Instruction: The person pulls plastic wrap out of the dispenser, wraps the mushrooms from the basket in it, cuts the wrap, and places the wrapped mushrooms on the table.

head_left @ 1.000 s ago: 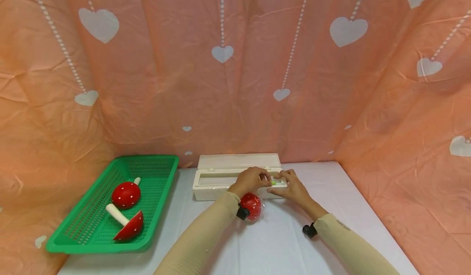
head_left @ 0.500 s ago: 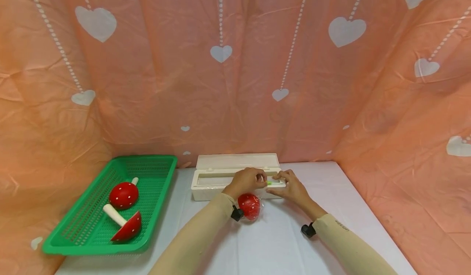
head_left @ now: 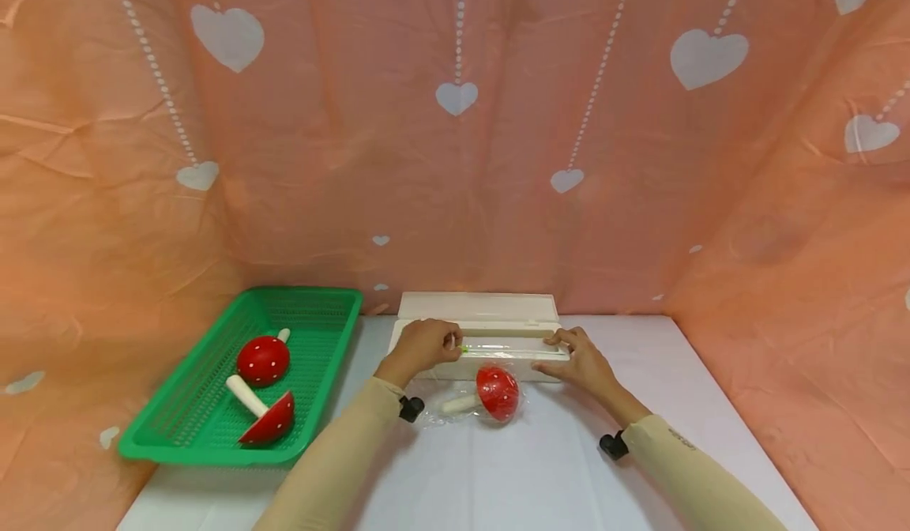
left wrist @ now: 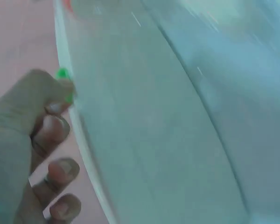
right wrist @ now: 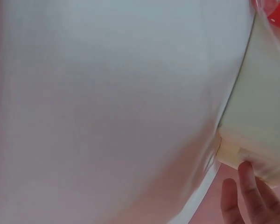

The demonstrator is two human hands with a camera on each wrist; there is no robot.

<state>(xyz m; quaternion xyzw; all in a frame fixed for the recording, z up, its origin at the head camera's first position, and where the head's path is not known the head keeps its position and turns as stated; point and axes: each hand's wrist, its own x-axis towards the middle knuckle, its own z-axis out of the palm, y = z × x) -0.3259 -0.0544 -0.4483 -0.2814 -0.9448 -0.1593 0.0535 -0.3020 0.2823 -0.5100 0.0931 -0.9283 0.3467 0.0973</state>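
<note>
A long white cling film dispenser (head_left: 455, 370) lies at the back of the table with its lid (head_left: 478, 306) raised. My left hand (head_left: 424, 346) pinches its small green cutter slider (left wrist: 63, 73) between thumb and index finger, left of the dispenser's middle; the other fingers curl below. My right hand (head_left: 584, 363) grips the dispenser's right end, thumb on the front wall and fingers over the top edge. Just before the dispenser a toy mushroom (head_left: 498, 393) with a red, white-dotted cap lies on its side, covered in clear film (head_left: 426, 393).
To the left stands a green mesh basket (head_left: 334, 373) holding two more red-capped mushrooms, one cap up (head_left: 263, 361) and one tipped over (head_left: 268, 422). A white cloth (head_left: 526, 476) covers the table. An orange curtain (head_left: 498, 223) with white hearts hangs behind and at both sides.
My left hand has slid the green slider leftward along the dispenser's front edge, uncovering the film-wrapped mushroom's stem. My right hand keeps its hold at the right end. The head view has shifted slightly.
</note>
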